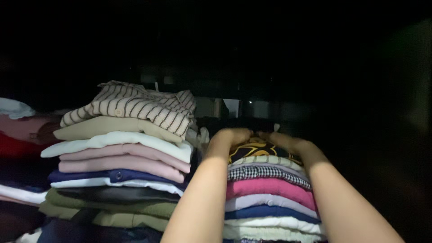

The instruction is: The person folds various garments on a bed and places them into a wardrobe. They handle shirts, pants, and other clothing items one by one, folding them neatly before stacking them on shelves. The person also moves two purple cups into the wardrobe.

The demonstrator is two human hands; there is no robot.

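Both hands, the left hand (231, 136) and right hand (285, 140), press flat, fingertips nearly meeting, on a black-and-yellow patterned garment (257, 148) topping the right-hand stack of folded clothes (270, 198) in a dark wardrobe. Uneven pressure could tip it against the taller stack (121, 166) just beside it.

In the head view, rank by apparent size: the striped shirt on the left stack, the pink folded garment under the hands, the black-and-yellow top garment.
1. striped shirt
2. pink folded garment
3. black-and-yellow top garment, partly hidden by both hands
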